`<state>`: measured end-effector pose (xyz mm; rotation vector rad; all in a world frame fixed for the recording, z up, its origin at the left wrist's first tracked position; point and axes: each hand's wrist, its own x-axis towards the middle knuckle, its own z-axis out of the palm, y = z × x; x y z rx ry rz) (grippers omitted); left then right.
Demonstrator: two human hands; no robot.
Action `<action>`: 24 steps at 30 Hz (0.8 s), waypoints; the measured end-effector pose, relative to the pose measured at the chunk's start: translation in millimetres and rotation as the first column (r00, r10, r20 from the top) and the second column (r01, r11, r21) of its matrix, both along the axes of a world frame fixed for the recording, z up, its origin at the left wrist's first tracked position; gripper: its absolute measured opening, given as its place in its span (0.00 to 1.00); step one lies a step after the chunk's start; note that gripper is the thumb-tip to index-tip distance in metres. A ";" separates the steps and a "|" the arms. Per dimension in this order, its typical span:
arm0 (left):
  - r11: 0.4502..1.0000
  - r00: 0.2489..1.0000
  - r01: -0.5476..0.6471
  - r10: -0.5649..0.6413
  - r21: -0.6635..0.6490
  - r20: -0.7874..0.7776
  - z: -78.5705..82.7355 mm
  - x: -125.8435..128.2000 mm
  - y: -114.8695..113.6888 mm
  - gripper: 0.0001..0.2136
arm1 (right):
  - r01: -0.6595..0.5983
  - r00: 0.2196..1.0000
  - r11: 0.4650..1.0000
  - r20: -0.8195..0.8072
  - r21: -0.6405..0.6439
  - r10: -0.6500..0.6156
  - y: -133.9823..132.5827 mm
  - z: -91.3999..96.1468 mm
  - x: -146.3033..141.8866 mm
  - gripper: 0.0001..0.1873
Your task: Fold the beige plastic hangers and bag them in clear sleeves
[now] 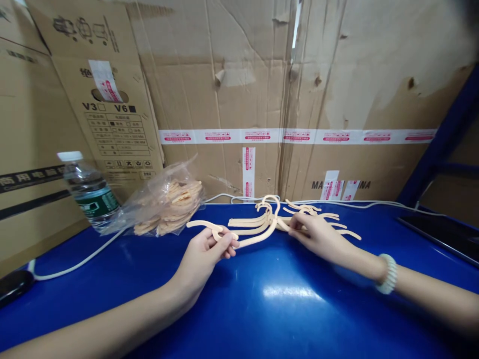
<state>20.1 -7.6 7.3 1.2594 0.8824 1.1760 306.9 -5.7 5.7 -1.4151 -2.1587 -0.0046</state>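
Observation:
Between the thumb and fingers of my left hand (213, 247) is a beige plastic hanger piece (202, 225), its curved arm sticking out to the left. A row of beige clothes hangers (262, 238) lies at the middle of the blue table, hooks up and arms spread. My right hand (318, 234) is closed at the right arm of the nearest hanger, its fingertips pinching it. Partly behind that hand are more beige hanger pieces (350, 233). The parts under my right fingers are hidden.
A clear plastic bag (168, 204) of beige pieces lies left, beside a water bottle (90, 192). Cardboard boxes (224, 99) wall the back. A white cable (80, 263) runs across the blue table (239, 309). A dark flat device (445, 239) lies right, near a blue post (437, 134).

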 end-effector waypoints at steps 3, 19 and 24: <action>1.000 1.000 0.012 -0.012 -0.015 -0.016 5.5 -4.7 -2.8 0.17 | -0.052 0.995 0.999 -0.087 -0.004 0.051 -13.4 4.2 5.9 0.03; 0.931 0.967 0.211 -0.154 -0.298 0.202 -5.2 -9.7 -16.3 0.20 | -0.014 0.944 0.983 -0.320 0.181 0.073 -60.8 -9.8 0.7 0.04; 0.884 0.951 0.280 -0.203 -0.373 0.233 -0.9 -13.1 -22.9 0.18 | -0.027 0.959 0.974 -0.269 0.225 0.089 -65.8 -10.5 -2.2 0.04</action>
